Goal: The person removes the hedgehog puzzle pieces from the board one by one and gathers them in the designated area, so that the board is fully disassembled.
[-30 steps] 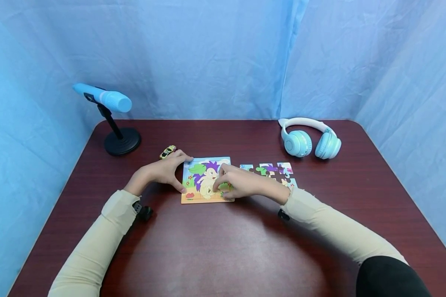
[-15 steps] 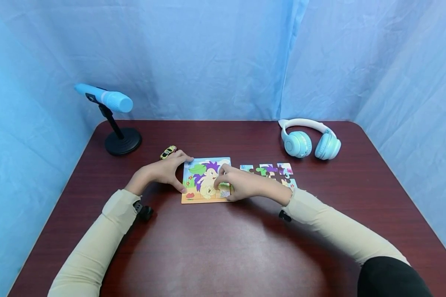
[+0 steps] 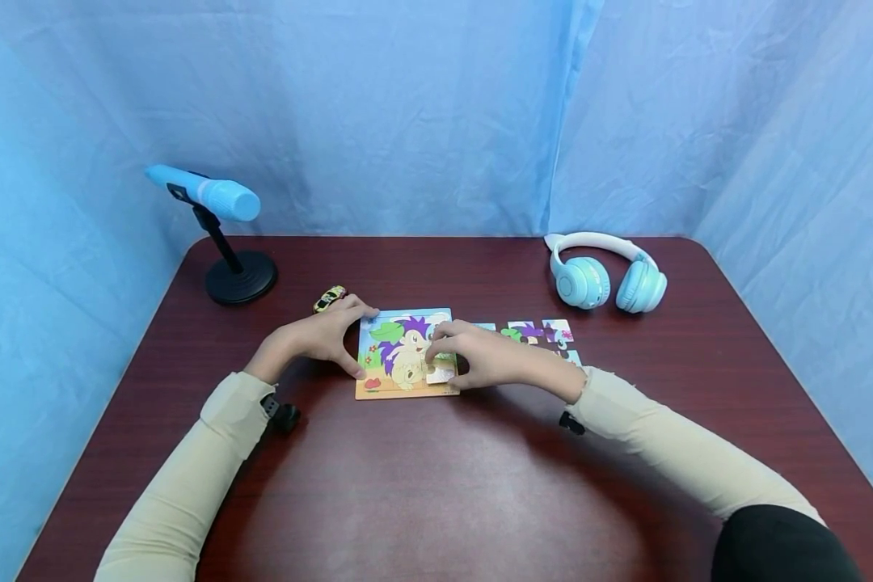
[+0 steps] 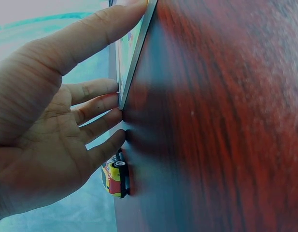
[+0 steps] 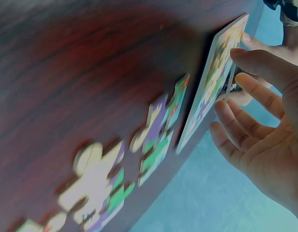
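Observation:
A picture puzzle board (image 3: 378,393) with a purple-haired cartoon hedgehog lies flat on the table. My left hand (image 3: 327,331) rests at its left side, thumb by the lower left corner and fingertips at the upper left. In the left wrist view, the left hand's fingers (image 4: 98,92) are straight and touch the board's edge. Over the lower right of the board, my right hand (image 3: 480,356) pinches a thin puzzle piece (image 5: 230,84) between thumb and fingertips, seen edge-on in the right wrist view. A pale patch shows on the board below the right fingers.
Several loose puzzle pieces (image 3: 527,330) lie right of the board, partly behind the right hand. A small toy car (image 3: 330,297) sits behind the left hand. Farther back stand a blue microphone (image 3: 211,194) on a black stand and white-and-mint headphones (image 3: 584,281).
My right hand has shifted slightly right and lifted a little, with the pinched piece. The pale patch at the board's lower right has come into view. My left hand has stayed in place.

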{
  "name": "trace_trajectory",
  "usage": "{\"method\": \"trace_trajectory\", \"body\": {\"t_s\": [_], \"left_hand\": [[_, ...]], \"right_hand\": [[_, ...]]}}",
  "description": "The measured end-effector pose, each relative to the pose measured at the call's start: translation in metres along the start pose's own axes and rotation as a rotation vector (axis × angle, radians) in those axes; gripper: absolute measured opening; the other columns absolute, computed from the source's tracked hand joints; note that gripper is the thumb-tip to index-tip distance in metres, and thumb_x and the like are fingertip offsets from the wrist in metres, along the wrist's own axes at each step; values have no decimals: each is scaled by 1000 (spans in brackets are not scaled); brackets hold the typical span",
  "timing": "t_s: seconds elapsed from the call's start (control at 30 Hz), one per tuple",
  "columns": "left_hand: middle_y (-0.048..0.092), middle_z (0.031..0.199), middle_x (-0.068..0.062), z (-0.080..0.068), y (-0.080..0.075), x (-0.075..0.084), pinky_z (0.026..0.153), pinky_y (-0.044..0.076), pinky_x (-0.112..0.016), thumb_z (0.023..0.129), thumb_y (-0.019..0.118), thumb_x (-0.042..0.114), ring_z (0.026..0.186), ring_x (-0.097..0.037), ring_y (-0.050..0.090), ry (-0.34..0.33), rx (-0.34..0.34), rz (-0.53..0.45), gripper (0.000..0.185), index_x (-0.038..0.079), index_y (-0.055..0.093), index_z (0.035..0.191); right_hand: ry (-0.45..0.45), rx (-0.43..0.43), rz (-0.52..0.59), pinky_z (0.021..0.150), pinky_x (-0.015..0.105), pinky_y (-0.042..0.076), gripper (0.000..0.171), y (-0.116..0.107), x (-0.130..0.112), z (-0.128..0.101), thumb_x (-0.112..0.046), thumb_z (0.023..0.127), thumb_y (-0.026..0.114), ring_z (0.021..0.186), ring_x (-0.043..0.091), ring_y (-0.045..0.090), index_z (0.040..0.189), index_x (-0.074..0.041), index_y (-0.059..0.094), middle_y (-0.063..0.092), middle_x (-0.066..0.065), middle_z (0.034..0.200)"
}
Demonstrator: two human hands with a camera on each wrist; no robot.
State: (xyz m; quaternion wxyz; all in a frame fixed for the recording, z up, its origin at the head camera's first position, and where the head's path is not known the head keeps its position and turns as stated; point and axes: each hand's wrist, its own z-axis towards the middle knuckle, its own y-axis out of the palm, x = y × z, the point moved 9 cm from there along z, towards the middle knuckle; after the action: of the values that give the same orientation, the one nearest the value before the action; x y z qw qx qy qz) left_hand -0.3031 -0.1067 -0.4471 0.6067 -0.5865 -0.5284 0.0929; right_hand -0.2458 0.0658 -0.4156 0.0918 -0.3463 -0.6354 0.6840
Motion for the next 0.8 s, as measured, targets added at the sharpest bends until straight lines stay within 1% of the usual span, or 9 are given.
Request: {"method": "trace_trajectory", "body": {"t_s": [0.13, 0.23, 0.47, 0.53, 0.7, 0.77, 0.8], "left_hand": [[40, 146, -17, 1, 1, 0, 114, 39, -55, 75, 92, 35, 135, -34, 38, 5, 0, 5, 102, 3, 38, 155], [40, 146, -17, 1, 1, 0, 114, 40, -55, 75, 92, 36, 134, -34, 38, 5, -1, 10, 102, 2, 37, 155], [40, 146, -17, 0, 0, -1, 113, 41, -55, 75, 92, 35, 134, -34, 38, -4, 1, 7, 102, 2, 38, 155], [40, 146, -17, 0, 0, -1, 113, 41, -55, 76, 91, 35, 134, -34, 38, -2, 1, 9, 101, 2, 38, 155], [41, 146, -17, 1, 1, -1, 113, 42, -54, 76, 91, 35, 134, -33, 38, 3, 1, 13, 101, 2, 38, 155], [41, 146, -17, 1, 1, -1, 113, 42, -54, 75, 91, 35, 134, -33, 38, 4, 0, 11, 101, 2, 38, 155], [41, 146, -17, 1, 1, -1, 113, 42, -54, 76, 91, 35, 134, -34, 38, 5, -2, 11, 101, 2, 38, 155]], "right_hand": [[-41, 43, -14, 94, 38, 54, 32, -11, 5, -14, -16, 85, 82, 111, 21, 57, 115, -12, 73, 63, 6, 121], [-52, 65, -31, 90, 36, 54, 30, -22, 9, -29, -14, 85, 81, 109, 20, 57, 114, -11, 73, 64, 5, 119], [-2, 60, -64, 87, 37, 54, 29, -43, 27, -66, -10, 84, 81, 109, 21, 58, 112, -10, 73, 65, 4, 119], [16, 56, -75, 86, 37, 55, 29, -46, 34, -76, -10, 83, 82, 110, 21, 58, 111, -10, 73, 65, 4, 119], [41, 41, -86, 81, 34, 55, 29, -47, 44, -97, -10, 85, 81, 101, 18, 61, 112, -10, 73, 65, 3, 116], [51, 28, -75, 82, 34, 55, 28, -45, 47, -105, -10, 86, 80, 100, 17, 61, 113, -11, 73, 64, 1, 115], [57, 22, -75, 84, 35, 55, 27, -44, 49, -109, -10, 86, 80, 103, 16, 61, 112, -11, 73, 65, 0, 115]]}}
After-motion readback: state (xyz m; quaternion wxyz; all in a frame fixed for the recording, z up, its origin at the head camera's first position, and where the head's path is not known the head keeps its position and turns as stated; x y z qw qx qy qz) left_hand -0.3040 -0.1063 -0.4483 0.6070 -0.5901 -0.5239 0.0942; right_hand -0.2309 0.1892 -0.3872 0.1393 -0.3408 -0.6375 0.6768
